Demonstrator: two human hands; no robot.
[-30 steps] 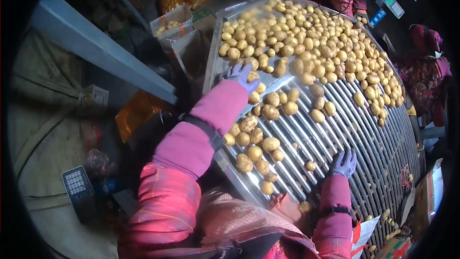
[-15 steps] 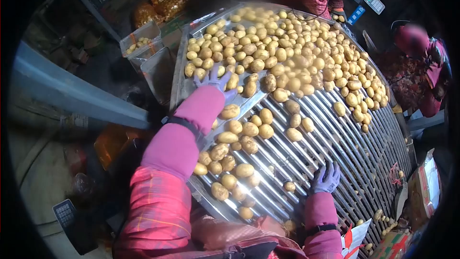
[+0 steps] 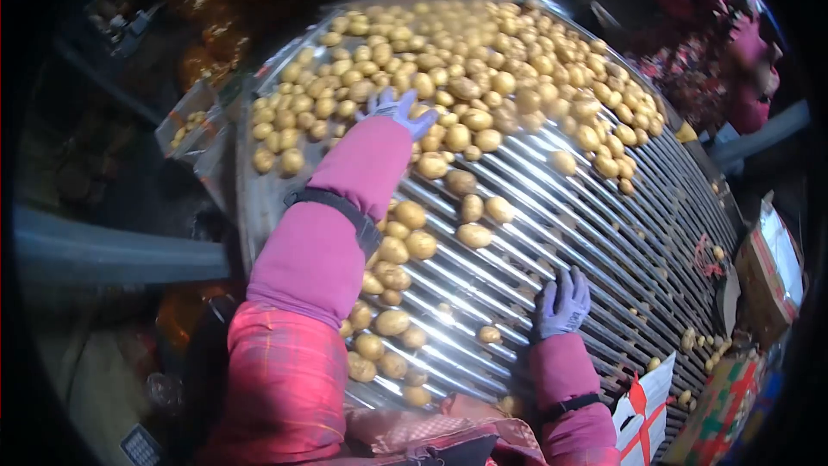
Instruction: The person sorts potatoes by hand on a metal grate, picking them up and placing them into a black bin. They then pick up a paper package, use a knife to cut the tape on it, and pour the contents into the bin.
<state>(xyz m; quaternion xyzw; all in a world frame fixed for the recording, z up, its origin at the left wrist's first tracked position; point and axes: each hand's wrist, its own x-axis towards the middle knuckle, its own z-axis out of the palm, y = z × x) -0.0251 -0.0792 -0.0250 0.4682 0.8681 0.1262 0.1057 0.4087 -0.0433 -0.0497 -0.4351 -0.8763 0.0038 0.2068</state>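
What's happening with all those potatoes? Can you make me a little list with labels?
Place: long table of metal bars
Potatoes: big heap at the far end, a trail along the left edge
Left hand: purple glove, fingers spread, reaching into the heap
Right hand: purple glove, fingers spread flat on bare bars
Nearest the right hand: one small potato
Others: another person at the far right
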